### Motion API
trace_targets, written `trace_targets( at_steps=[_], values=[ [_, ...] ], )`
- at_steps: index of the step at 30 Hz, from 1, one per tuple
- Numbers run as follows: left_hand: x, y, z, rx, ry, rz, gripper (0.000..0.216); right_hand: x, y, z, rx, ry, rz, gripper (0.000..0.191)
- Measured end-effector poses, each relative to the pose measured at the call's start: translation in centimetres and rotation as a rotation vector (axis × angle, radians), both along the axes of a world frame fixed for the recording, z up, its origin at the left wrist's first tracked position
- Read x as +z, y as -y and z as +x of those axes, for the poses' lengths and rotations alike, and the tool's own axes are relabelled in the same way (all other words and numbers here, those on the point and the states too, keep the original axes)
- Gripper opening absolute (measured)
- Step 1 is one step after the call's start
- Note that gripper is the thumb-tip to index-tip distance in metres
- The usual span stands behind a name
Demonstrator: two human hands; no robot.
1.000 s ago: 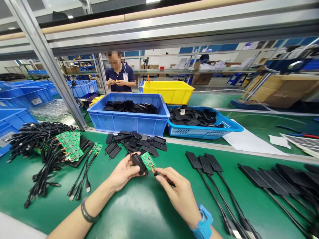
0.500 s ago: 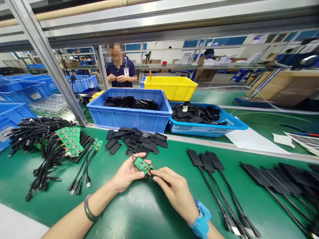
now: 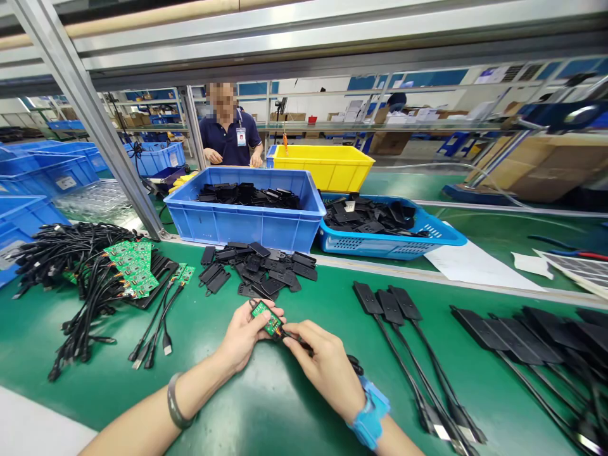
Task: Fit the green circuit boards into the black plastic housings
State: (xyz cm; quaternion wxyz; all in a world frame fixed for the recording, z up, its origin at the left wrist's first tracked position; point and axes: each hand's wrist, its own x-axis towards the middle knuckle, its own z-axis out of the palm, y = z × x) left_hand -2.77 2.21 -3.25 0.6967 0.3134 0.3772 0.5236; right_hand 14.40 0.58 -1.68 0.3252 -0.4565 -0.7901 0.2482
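Observation:
My left hand (image 3: 243, 335) grips a small black plastic case with a green circuit board (image 3: 266, 316) lying in it, just above the green mat. My right hand (image 3: 319, 366) pinches the black cable where its coloured wires join the board's right end. The cable trails back under my right wrist, which wears a blue strap. Both hands are closed on their parts, near the front middle of the bench. A heap of loose black case halves (image 3: 259, 271) lies just beyond my hands.
Green boards with black cables (image 3: 97, 275) are piled at the left. Finished black units with cables (image 3: 408, 329) lie in rows at the right. A blue crate (image 3: 247, 221), a blue basket (image 3: 394, 234) and a yellow bin (image 3: 323, 166) stand behind. A person in dark blue stands across the bench.
The board, which stood beside the black case a second ago, now lies flat in it. My hands have drawn closer together. The person opposite lowered both hands.

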Motion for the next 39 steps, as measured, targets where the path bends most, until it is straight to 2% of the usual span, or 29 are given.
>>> trace_targets(
  at_steps=[3,8,12,14,18,22,28,30,34,37,39],
  values=[
    [-0.1,0.0,0.0,0.011,-0.029,0.025,0.032,0.2,-0.1,-0.1,-0.048,0.026,-0.062,0.007],
    [-0.2,0.2,0.2,0.025,-0.093,0.051,0.036,0.3,-0.4,-0.3,-0.050,0.111,-0.188,0.027],
    [-0.5,0.5,0.5,0.050,-0.109,0.067,0.039,-0.5,-0.4,-0.9,-0.058,-0.124,-0.431,0.026],
    [-0.7,0.7,0.6,0.061,-0.103,0.083,0.037,-1.0,-0.4,-1.2,-0.079,-0.237,-0.489,0.024],
    [-0.7,0.8,0.5,0.068,-0.079,0.107,0.034,-1.5,-0.2,-1.6,-0.103,-0.293,-0.481,0.026],
    [-0.3,0.9,0.5,0.088,-0.058,0.089,0.034,-1.4,-0.3,-1.5,-0.128,-0.284,-0.397,0.027],
    [0.2,1.3,0.6,0.108,-0.138,0.126,0.030,-1.4,-1.0,-1.4,-0.093,-0.318,-0.542,0.030],
    [0.4,1.5,0.6,0.122,-0.205,0.147,0.030,-1.6,-1.0,-1.5,-0.113,-0.294,-0.540,0.031],
    [0.5,1.4,0.6,0.130,-0.233,0.151,0.032,-1.4,-0.8,-1.6,-0.134,-0.222,-0.448,0.031],
    [0.5,1.0,0.3,0.123,-0.131,0.075,0.034,-0.8,-1.1,-1.4,-0.004,-0.132,-0.340,0.029],
    [0.4,0.5,0.0,0.159,-0.090,-0.003,0.032,-0.5,-1.5,-1.1,0.079,-0.061,-0.215,0.019]
  ],
)
